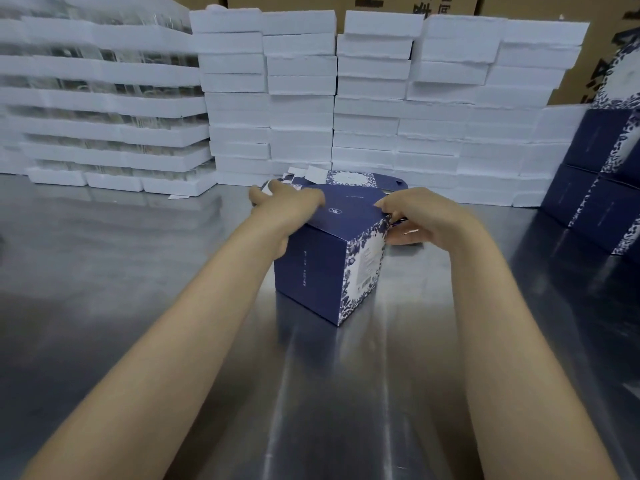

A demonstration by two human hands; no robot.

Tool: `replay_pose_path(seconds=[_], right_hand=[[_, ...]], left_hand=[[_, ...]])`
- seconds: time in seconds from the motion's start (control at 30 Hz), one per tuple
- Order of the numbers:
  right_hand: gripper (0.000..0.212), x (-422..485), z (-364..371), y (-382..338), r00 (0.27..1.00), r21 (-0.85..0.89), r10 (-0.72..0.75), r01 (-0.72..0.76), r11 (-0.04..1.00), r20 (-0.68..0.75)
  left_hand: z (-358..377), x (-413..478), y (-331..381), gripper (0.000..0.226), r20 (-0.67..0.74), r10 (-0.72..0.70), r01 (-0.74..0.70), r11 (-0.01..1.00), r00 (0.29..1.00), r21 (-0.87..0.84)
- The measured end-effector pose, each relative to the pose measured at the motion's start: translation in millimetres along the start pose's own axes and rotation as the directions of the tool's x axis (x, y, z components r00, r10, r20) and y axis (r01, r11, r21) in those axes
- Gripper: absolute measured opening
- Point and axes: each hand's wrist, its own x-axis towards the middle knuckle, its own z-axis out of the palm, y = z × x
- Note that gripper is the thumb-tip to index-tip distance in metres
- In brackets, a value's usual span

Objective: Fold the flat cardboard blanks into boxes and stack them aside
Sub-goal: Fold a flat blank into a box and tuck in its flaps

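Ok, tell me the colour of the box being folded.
Navy box with blue-and-white floral side, head view.

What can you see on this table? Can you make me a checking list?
Surface: shiny metal table, reflecting light.
Job's things: blue box upright mid-table, top flap not fully closed; flat blanks behind it; finished boxes stacked at right.
Clutter: white paper scrap on the table, far left of the box.
Hands: left hand drapes over the box's top-left edge, grip unclear; right hand pinches its right top edge.
Cables: nothing seen.
Surroundings: white foam trays stacked behind; brown cartons beyond.
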Motion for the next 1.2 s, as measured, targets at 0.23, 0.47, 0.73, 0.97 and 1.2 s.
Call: replay_pose_path(seconds=[0.23, 0.47, 0.73, 0.97, 1.2], right_hand=[[0.058, -23, -20, -10, 0.921, -0.078, -0.038, 0.073, 0.994, 0.387], [0.091, -11, -7, -7, 0.945, -0.152, -0.092, 0.145, 0.978, 0.312], [0.054, 13, 11, 3, 0.981, -0.184, -0.189, 0.176, 0.967, -0.054], [0.014, 10, 11, 1, 0.980, -0.131, -0.165, 0.151, 0.980, -0.110], [0.013, 1, 10, -2, 0.998, -0.096, -0.057, 0.060, 0.994, 0.038]], left_hand=[[-11, 4, -4, 0.045, 0.101, 0.103, -0.115, 0.985, 0.990, 0.130], [-24, 9, -6, 0.033, 0.338, 0.067, -0.127, 0.979, 0.939, 0.160], [-14, 8, -13, 0.041, -0.085, 0.338, -0.262, 0.844, 0.937, 0.469], [-3, 12, -10, 0.094, 0.045, 0.114, -0.119, 0.980, 0.992, 0.158], [-4, 7, -12, 0.069, 0.169, -0.021, 0.054, 0.980, 0.985, -0.191]])
